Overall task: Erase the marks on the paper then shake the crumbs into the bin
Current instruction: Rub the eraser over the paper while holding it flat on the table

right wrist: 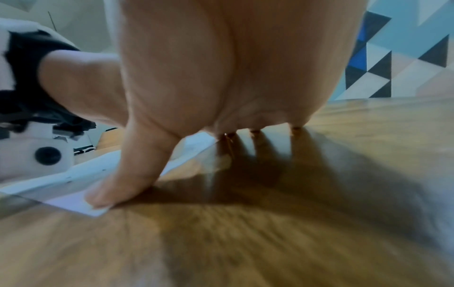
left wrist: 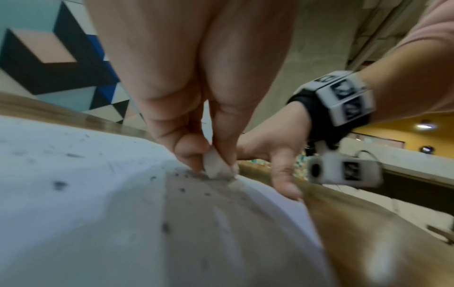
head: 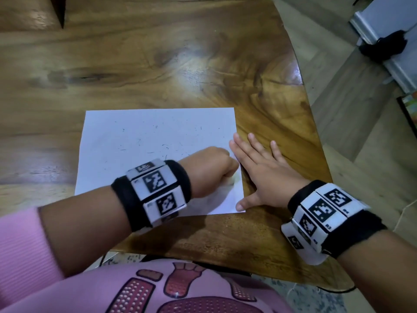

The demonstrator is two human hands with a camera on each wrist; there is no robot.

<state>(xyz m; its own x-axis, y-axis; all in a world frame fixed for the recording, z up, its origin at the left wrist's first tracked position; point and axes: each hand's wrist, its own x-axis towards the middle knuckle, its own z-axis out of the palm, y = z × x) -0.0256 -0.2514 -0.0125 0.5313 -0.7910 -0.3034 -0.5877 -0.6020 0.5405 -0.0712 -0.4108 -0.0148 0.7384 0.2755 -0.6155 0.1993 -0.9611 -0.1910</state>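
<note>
Glossy, grained wooden table (head: pixel 203 64); matt white paper (head: pixel 135 136); matt white eraser (left wrist: pixel 216 165); ribbed pink cloth sleeve (head: pixel 20 240).

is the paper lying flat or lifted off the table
Flat. In the head view the paper lies spread on the table, the right hand's thumb and forefinger touching its edge while the left hand rubs the eraser on it.

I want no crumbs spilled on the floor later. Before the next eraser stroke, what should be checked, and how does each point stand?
1. Left hand pinches the eraser: ok.
2. Eraser touches the paper: ok.
3. Right hand lies flat, thumb pinning the paper's near right corner: ok.
4. Crumbs lie on the paper: ok.
5. Marks all erased: cannot tell; dark specks could be crumbs or marks.
6. Bin within reach: cannot tell, none in view.
</note>
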